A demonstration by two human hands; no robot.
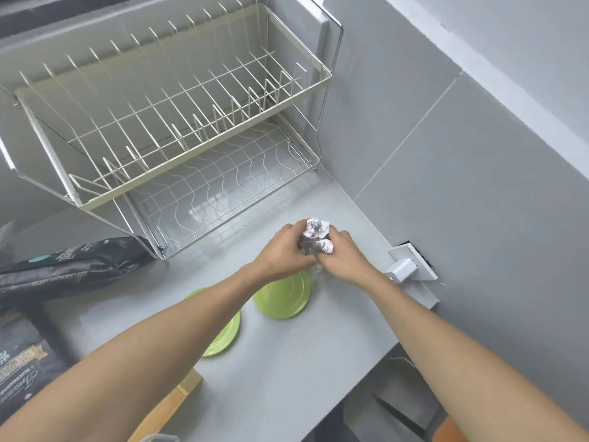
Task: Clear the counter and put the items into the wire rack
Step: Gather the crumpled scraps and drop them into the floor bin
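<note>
A two-tier cream wire rack [204, 145] stands at the back of the grey counter [287, 371], both tiers bare. Just in front of its lower shelf, my left hand [280, 255] and my right hand [344, 255] are pressed together around a crumpled ball of white paper or foil [317, 232], which pokes out above the fingers. Two green plates lie flat on the counter: one [283, 296] directly under my wrists, the other [223, 336] partly hidden by my left forearm.
Dark printed bags lie at the left, one [73, 266] against the rack's foot and one [25, 362] nearer me. A wooden board [169, 406] sits at the counter's near edge. A white wall socket with a plug [411, 266] is on the right wall.
</note>
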